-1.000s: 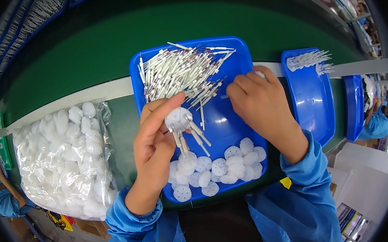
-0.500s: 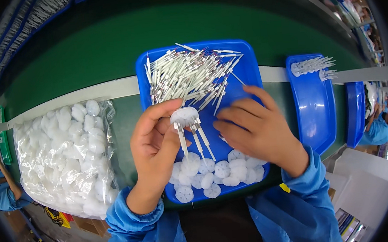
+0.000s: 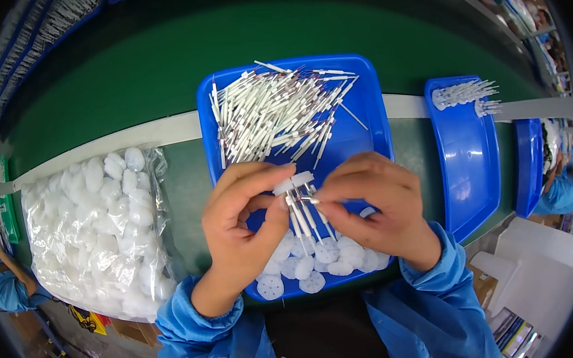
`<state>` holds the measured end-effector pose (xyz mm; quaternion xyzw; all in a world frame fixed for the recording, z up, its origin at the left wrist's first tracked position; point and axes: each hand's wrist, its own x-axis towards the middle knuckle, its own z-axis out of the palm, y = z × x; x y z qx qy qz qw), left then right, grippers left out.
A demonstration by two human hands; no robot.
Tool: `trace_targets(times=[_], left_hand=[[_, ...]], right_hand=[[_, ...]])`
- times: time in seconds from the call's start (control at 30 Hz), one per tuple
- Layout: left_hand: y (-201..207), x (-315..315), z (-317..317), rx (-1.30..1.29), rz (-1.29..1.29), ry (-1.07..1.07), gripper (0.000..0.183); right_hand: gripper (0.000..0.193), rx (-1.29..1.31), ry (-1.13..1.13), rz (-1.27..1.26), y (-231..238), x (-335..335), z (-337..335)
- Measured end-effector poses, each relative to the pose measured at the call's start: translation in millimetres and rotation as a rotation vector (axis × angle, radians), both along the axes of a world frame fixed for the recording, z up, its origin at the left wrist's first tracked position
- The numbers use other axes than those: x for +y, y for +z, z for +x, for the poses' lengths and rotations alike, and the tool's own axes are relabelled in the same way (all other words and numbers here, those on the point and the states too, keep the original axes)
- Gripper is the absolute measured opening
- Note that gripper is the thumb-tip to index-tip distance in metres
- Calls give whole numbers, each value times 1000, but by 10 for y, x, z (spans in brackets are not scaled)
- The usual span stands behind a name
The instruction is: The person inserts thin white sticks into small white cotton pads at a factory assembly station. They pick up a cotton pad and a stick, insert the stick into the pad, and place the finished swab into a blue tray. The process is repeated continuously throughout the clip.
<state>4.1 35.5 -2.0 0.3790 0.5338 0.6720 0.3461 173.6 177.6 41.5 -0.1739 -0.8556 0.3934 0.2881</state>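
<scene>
Over the blue tray, my left hand pinches a white round plastic disc between thumb and fingers. Several thin white rod-shaped parts hang down from its underside. My right hand is closed just right of the disc, thumb and forefinger together on a thin white rod-shaped part held close under the disc; the fingers hide much of it. A heap of similar rods fills the tray's far side. Loose white discs, some showing small holes, lie along its near side.
Left of the tray rests a clear plastic bag packed with white discs. To the right, another blue tray carries discs with rods standing on them. A further blue tray lies beyond. Co-workers' blue sleeves show at both sides.
My right hand has come from the rod heap down and left to the disc. My left hand has shifted slightly right and nearer with the disc, which is tilted differently.
</scene>
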Motion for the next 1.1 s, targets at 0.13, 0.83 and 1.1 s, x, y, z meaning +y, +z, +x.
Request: trace_targets(times=[0.13,0.83,1.1], left_hand=[[-12,-24,1,18,-18,6,35],[58,71,-41,466,-44,35,39],[116,84,29,728,-93,66,37]], right_hand=[[27,46,-68,57,-134,26,-11],[19,-87,-64,-1,-162,71,57],[21,-105,-145,301,-230,-16,62]])
